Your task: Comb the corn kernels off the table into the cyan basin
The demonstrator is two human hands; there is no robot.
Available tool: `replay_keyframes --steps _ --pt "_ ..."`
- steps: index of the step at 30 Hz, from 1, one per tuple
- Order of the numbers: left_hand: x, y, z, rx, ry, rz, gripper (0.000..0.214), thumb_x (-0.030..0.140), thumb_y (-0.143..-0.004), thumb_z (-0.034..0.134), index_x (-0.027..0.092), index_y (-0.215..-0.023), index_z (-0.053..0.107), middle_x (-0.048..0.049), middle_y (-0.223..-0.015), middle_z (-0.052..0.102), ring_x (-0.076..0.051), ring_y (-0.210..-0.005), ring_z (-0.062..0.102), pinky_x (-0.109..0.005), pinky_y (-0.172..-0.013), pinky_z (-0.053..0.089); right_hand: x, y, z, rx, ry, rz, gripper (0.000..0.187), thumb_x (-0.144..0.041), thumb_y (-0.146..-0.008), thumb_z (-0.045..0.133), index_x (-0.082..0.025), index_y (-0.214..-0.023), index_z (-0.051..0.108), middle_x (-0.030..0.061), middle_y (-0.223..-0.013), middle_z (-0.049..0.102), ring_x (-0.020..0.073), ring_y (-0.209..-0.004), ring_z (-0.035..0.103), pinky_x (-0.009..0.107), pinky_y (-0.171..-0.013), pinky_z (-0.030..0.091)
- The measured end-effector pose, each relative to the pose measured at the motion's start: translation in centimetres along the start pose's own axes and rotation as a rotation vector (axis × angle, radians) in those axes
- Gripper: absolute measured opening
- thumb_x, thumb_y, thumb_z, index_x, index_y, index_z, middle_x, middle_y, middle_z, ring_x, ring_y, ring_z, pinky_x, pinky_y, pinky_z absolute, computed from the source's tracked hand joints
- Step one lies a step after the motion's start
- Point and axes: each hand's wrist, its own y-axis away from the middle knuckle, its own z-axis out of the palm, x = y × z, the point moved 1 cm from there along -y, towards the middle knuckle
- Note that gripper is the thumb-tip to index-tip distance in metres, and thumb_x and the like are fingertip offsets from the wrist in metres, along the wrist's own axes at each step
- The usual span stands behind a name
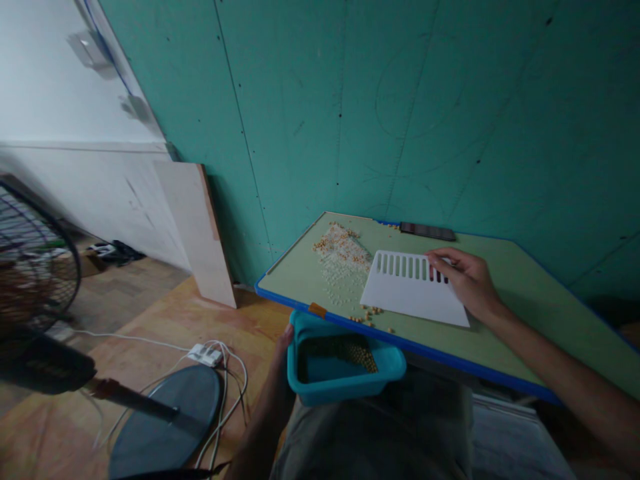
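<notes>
My right hand [467, 277] pinches the upper right corner of a white slotted sheet [407, 297], which lies low over the pale green tabletop [530, 313]. Left of the sheet spreads a pile of white grains mixed with tan beans [343, 247]. A few loose beans [371, 312] sit by the front edge, close to the sheet's lower left corner. Below that edge, my left hand [283, 353] grips the left side of a turquoise plastic tub [345, 393]. Tan beans [364, 357] lie inside the tub, toward its right. Most of the left fingers are hidden.
A dark phone [427, 231] lies at the table's back edge against the green wall [310, 120]. On the left stand a fan [37, 267] and a leaning board [195, 227]. White cables and a power strip [205, 355] are on the floor by the round base [167, 420].
</notes>
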Motion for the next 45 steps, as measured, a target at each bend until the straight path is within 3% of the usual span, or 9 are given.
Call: replay_keyframes --steps 5,9,13,19,27,40,45 --pt "-0.6 0.2 -0.1 0.012 0.032 -0.045 0.036 0.051 -0.086 0.068 0.019 -0.099 0.077 -0.0049 -0.102 0.083 -0.031 -0.122 0.066 -0.041 -0.115 0.041 -0.1 0.4 0.2 -0.029 -0.002 0.020 0.029 -0.051 -0.078 0.075 -0.024 -0.086 0.074 0.0020 -0.071 0.070 0.0185 -0.058 0.061 0.030 -0.052 0.044" --pt "-1.1 0.7 0.7 -0.058 0.083 -0.152 0.057 0.053 -0.089 0.063 0.019 -0.134 0.063 -0.0088 -0.115 0.080 -0.033 -0.121 0.067 -0.047 -0.114 0.041 -0.4 0.7 0.4 -0.057 -0.014 0.014 0.029 -0.051 -0.079 0.074 -0.023 -0.086 0.074 0.0024 -0.070 0.069 0.0185 -0.057 0.060 0.030 -0.051 0.044" --pt "-1.5 1.1 1.6 -0.099 0.112 -0.192 0.069 0.057 -0.090 0.059 0.019 -0.147 0.051 -0.0115 -0.122 0.077 -0.033 -0.120 0.068 -0.049 -0.113 0.042 -0.6 1.0 0.7 -0.082 -0.028 0.008 0.028 -0.050 -0.080 0.074 -0.023 -0.086 0.074 0.0020 -0.068 0.068 0.0182 -0.057 0.060 0.030 -0.051 0.044" --pt "-1.8 1.1 1.6 -0.080 0.117 -0.243 0.069 0.058 -0.089 0.060 0.019 -0.145 0.053 -0.0108 -0.123 0.077 -0.034 -0.120 0.067 -0.049 -0.113 0.043 -1.1 1.5 1.4 -0.137 -0.059 0.013 0.027 -0.049 -0.081 0.073 -0.023 -0.087 0.074 0.0014 -0.069 0.068 0.0161 -0.057 0.059 0.027 -0.051 0.043" --pt "-1.8 0.9 1.3 -0.041 0.072 -0.163 0.059 0.056 -0.088 0.063 0.019 -0.134 0.064 -0.0093 -0.122 0.077 -0.033 -0.121 0.067 -0.047 -0.112 0.044 -1.6 1.8 1.9 -0.219 -0.096 0.061 0.032 -0.053 -0.080 0.074 -0.022 -0.087 0.072 0.0026 -0.068 0.071 0.0173 -0.055 0.062 0.027 -0.048 0.044" --pt "-1.6 1.2 1.8 -0.099 0.110 -0.233 0.071 0.058 -0.089 0.061 0.023 -0.149 0.049 -0.0091 -0.125 0.076 -0.033 -0.121 0.067 -0.049 -0.115 0.040 -1.7 1.8 2.1 -0.254 -0.109 0.057 0.036 -0.055 -0.078 0.076 -0.021 -0.089 0.073 0.0040 -0.070 0.073 0.0176 -0.055 0.062 0.027 -0.048 0.044" --pt "-1.7 1.2 1.8 -0.102 0.119 -0.226 0.069 0.058 -0.090 0.058 0.021 -0.147 0.051 -0.0103 -0.126 0.075 -0.034 -0.122 0.067 -0.049 -0.114 0.042 -2.0 1.9 2.2 -0.257 -0.130 0.069 0.035 -0.054 -0.077 0.077 -0.022 -0.088 0.072 0.0040 -0.070 0.073 0.0176 -0.055 0.062 0.028 -0.049 0.044"
